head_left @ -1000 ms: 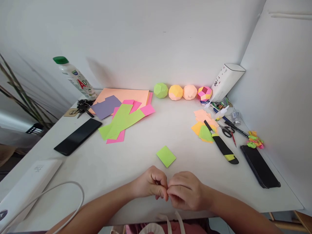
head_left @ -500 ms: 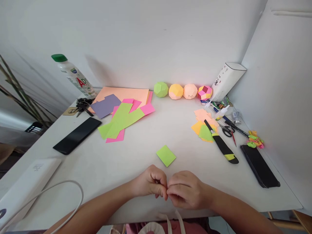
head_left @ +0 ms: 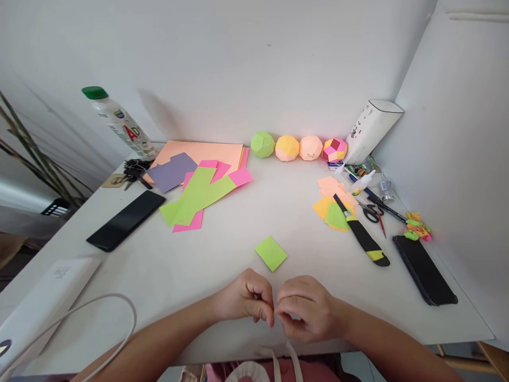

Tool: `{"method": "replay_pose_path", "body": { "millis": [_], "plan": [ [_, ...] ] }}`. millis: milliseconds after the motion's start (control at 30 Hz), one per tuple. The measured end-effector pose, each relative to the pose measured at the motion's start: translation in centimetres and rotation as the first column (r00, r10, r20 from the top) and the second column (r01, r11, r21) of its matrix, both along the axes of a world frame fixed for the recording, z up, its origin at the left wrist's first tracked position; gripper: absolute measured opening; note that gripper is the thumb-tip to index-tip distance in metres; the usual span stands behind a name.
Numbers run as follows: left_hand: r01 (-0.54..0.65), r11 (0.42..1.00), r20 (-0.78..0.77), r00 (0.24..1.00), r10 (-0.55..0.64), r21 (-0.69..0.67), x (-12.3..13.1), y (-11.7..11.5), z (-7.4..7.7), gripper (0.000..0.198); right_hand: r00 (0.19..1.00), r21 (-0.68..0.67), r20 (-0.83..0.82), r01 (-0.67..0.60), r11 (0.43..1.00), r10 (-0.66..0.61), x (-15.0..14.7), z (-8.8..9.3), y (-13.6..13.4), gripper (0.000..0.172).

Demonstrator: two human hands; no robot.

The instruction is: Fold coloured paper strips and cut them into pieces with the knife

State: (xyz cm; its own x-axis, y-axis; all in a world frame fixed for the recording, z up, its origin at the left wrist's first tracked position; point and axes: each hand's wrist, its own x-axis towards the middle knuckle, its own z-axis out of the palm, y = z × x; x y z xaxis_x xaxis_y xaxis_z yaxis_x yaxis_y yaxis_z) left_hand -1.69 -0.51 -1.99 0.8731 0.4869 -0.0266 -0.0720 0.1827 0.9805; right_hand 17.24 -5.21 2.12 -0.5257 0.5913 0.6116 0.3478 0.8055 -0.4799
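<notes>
One left grip (head_left: pixel 249 298) and one right grip (head_left: pixel 308 309), both curled, contents indeterminable; just beyond them lies a flat, lime-green paper square (head_left: pixel 271 253).

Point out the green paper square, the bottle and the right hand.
Green paper square (head_left: pixel 271 253): head view, middle of its top face.
Bottle (head_left: pixel 123 126): head view, middle of its body.
Right hand (head_left: pixel 307 309): head view, middle of the hand.

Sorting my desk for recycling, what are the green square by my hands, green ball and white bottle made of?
Green square: seemingly matte paper, by its thin look and straight edges. Green ball: probably matte paper or card, with flat, angled faces. White bottle: likely plastic, smooth, perhaps faintly glossy, with a green cap.
</notes>
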Motion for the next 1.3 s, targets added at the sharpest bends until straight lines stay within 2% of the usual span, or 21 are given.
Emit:
{"method": "replay_pose_path", "body": {
  "millis": [100,400,500,600,700,800,900,1067,1167,1300],
  "plan": [
    [-0.002,1.000,0.005,1.000,0.002,-0.001,0.06,0.09,0.13,0.048,0.999,0.018,0.025,-0.037,0.999,0.037,-0.06,0.16,0.11,0.011],
    [-0.001,1.000,-0.039,0.999,0.001,0.006,0.06,0.01,0.11,0.047,0.996,0.079,0.083,-0.043,0.996,0.036,0.02,-0.18,-0.03,0.012],
    [0.001,0.999,-0.056,0.998,0.002,0.049,0.02,0.09,0.24,0.049,0.997,0.048,0.077,-0.003,0.999,-0.001,0.03,-0.49,-0.26,0.014],
    [-0.017,0.983,-0.043,0.999,0.025,0.183,-0.06,0.25,0.26,0.050,1.000,-0.088,-0.007,0.011,0.996,-0.012,0.00,-0.53,-0.26,0.012],
    [-0.096,0.901,0.050,0.995,0.082,0.423,-0.09,0.41,0.08,0.047,0.990,-0.349,-0.137,-0.031,0.937,-0.019,0.01,-0.36,-0.06,0.008],
    [-0.201,0.788,0.162,0.978,0.130,0.582,-0.04,0.55,-0.15,0.040,0.980,-0.575,-0.198,-0.105,0.811,-0.013,0.11,-0.11,0.06,0.009],
    [-0.235,0.710,0.191,0.971,0.143,0.664,0.03,0.62,-0.25,0.038,0.981,-0.688,-0.193,-0.137,0.713,0.003,0.19,0.11,0.05,0.011],
    [-0.271,0.602,0.230,0.962,0.145,0.751,0.11,0.54,-0.22,0.035,0.989,-0.785,-0.145,-0.094,0.613,-0.034,0.09,0.10,0.02,0.009],
    [-0.272,0.564,0.235,0.962,0.139,0.780,0.08,0.47,-0.21,0.032,0.991,-0.811,-0.133,-0.092,0.577,-0.029,0.03,-0.17,-0.02,0.009],
    [-0.252,0.539,0.214,0.968,0.133,0.804,0.04,0.47,-0.10,0.034,0.989,-0.781,-0.144,-0.100,0.617,-0.022,-0.10,-0.65,-0.13,0.009]
  ]
}}
